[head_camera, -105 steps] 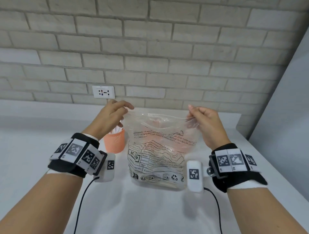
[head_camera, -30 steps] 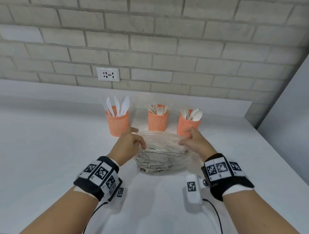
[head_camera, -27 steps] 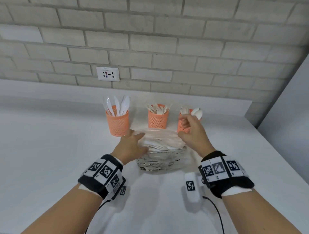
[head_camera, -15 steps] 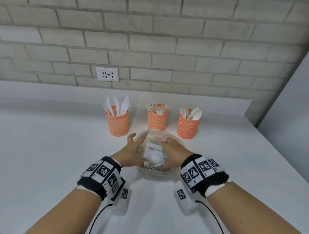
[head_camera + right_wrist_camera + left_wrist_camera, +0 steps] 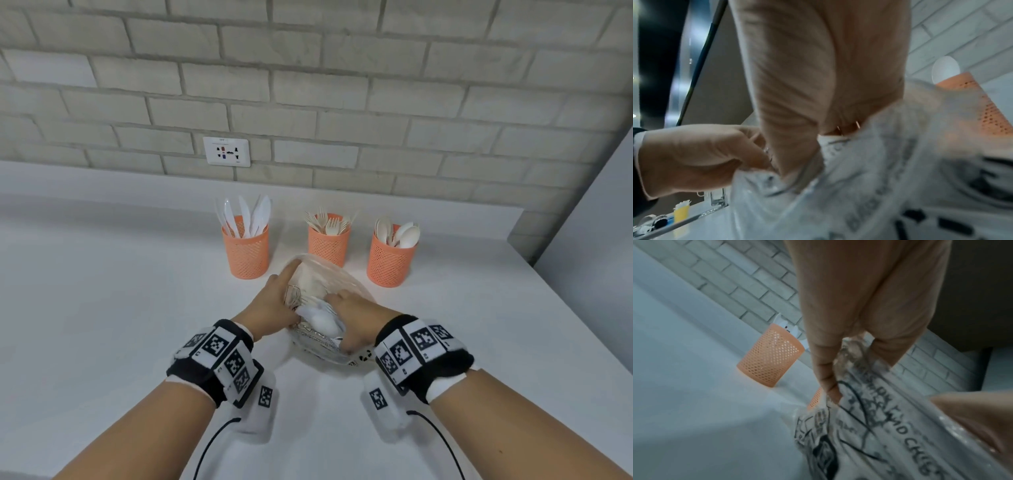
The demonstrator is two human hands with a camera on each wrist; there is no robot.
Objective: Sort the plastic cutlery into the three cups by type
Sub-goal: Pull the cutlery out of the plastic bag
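Observation:
Three orange mesh cups stand in a row near the wall: the knife cup (image 5: 245, 255) (image 5: 769, 358), the fork cup (image 5: 328, 245) and the spoon cup (image 5: 390, 262) (image 5: 972, 100). Just in front of them a clear printed plastic bag (image 5: 329, 277) (image 5: 869, 426) (image 5: 879, 162) lies on the white table. My left hand (image 5: 274, 305) (image 5: 694, 159) pinches the bag's left rim and holds it open. My right hand (image 5: 359, 318) reaches into the bag, curled round a bundle of white cutlery (image 5: 320, 320). Its fingertips are hidden by the plastic.
A wall socket (image 5: 226, 151) sits in the brick wall behind the cups. The table's right edge (image 5: 561, 308) runs close to a grey side panel. In the right wrist view a yellow cup (image 5: 681, 211) and small items stand far off.
The bag was held upright by both hands, then laid down before the cups. My right hand dropped a piece at the spoon cup and returned into the bag, now gripping cutlery.

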